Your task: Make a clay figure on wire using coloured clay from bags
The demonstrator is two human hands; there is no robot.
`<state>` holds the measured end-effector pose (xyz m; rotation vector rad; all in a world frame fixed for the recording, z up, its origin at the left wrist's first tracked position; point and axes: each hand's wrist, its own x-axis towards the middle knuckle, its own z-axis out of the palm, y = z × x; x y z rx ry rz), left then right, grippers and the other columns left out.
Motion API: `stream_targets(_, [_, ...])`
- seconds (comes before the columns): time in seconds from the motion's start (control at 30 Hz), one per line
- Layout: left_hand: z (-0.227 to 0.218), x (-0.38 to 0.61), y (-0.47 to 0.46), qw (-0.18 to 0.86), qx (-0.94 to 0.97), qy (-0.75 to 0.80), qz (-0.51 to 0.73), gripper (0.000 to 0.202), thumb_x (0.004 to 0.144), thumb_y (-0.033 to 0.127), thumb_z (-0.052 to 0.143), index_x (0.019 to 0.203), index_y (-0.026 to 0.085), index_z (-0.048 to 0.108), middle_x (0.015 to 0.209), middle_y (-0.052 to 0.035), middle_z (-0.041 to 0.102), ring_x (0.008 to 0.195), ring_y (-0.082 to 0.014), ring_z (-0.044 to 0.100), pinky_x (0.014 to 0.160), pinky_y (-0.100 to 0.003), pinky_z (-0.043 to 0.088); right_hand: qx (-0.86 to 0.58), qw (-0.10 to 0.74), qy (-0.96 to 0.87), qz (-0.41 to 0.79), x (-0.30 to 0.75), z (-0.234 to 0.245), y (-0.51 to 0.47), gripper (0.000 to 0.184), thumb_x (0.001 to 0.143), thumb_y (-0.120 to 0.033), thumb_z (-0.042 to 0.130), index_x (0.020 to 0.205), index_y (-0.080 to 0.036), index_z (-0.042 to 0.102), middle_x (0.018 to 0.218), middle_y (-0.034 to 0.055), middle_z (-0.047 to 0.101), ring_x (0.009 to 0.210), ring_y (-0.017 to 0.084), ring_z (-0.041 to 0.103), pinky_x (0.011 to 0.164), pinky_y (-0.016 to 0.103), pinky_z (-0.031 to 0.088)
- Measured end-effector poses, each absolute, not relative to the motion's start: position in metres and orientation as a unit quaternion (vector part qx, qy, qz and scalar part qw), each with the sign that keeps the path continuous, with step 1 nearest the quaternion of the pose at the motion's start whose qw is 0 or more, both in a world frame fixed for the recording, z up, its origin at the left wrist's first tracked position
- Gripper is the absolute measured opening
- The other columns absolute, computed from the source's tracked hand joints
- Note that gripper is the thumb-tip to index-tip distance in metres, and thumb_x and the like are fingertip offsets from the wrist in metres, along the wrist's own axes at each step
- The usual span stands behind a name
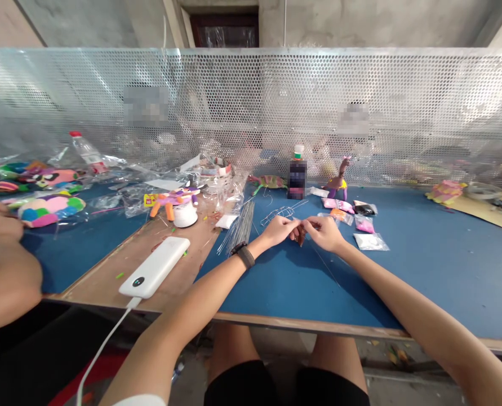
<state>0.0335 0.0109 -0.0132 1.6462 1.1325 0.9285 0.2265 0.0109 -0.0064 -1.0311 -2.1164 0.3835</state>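
Note:
Over the blue tabletop, my left hand [281, 231] and my right hand [325, 232] meet with fingertips pinched together. Both grip a thin metal wire [327, 266], whose free end slants down to the right. What the fingertips press is partly hidden. Left of my left hand lies a bundle of straight wires [241, 225]. Just behind it are bent wire loops [278, 212]. Beyond my right hand are small bags of coloured clay, among them an orange one [341, 216], a pink one [364, 224] and a white one [369, 242].
A white power bank [155, 268] with a cable lies on the brown board. Behind stand a dark bottle [297, 177], a brown-and-purple clay animal [338, 179] and a perforated metal screen [254, 101]. At the left edge rests another person's arm [5, 265].

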Motion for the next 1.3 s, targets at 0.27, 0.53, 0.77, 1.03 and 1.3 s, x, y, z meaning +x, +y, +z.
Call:
stream_targets(0.27, [-0.014,0.034,0.008,0.392,0.694,0.441,0.412,0.042,0.089,0.03,0.054,0.051,0.017,0.061,0.052,-0.0019,0.062,0.055,-0.0125,0.058,0.06,-0.023,0.043,-0.406,0.289,-0.866,-0.032,0.224,-0.007,0.003,0.031,0.096,-0.027,0.051,0.076,-0.019,0.073,0.073,0.0053,0.077,0.061,0.016,0.063,0.06,0.028,0.034])
stream_targets(0.53, [-0.01,0.035,0.007,0.439,0.666,0.435,0.418,0.036,0.083,0.02,0.051,0.047,0.018,0.051,0.046,0.0018,0.053,0.048,-0.0105,0.051,0.056,-0.023,0.042,-0.391,0.223,-0.887,-0.107,0.223,-0.01,0.004,0.032,0.102,-0.027,0.046,0.096,-0.018,0.076,0.091,0.0084,0.082,0.076,0.019,0.07,0.06,0.027,0.032])
stream_targets(0.77, [-0.009,0.036,0.001,0.244,0.741,0.421,0.463,0.026,0.083,0.022,0.056,0.058,0.016,0.06,0.059,-0.001,0.064,0.059,-0.0122,0.056,0.063,-0.023,0.042,-0.445,0.257,-0.855,-0.068,0.221,-0.009,0.002,0.028,0.1,-0.032,0.052,0.104,-0.021,0.078,0.097,0.0066,0.083,0.083,0.021,0.075,0.065,0.027,0.04])
stream_targets(1.03, [-0.012,0.031,0.004,0.122,0.807,0.426,0.391,0.029,0.08,0.022,0.06,0.053,0.017,0.052,0.051,0.0014,0.054,0.051,-0.0095,0.042,0.056,-0.026,0.03,-0.393,0.238,-0.887,0.047,0.227,-0.013,0.007,0.015,0.095,-0.03,0.057,0.102,-0.021,0.068,0.096,0.0054,0.081,0.083,0.021,0.075,0.067,0.026,0.043])
stream_targets(1.3, [-0.012,0.032,0.002,0.112,0.811,0.476,0.32,0.032,0.087,0.028,0.057,0.058,0.017,0.06,0.057,-0.003,0.063,0.052,-0.0126,0.046,0.056,-0.028,0.027,-0.395,0.241,-0.886,0.032,0.223,-0.019,0.009,0.014,0.094,-0.028,0.055,0.083,-0.02,0.059,0.078,0.0036,0.074,0.066,0.016,0.064,0.061,0.025,0.034])
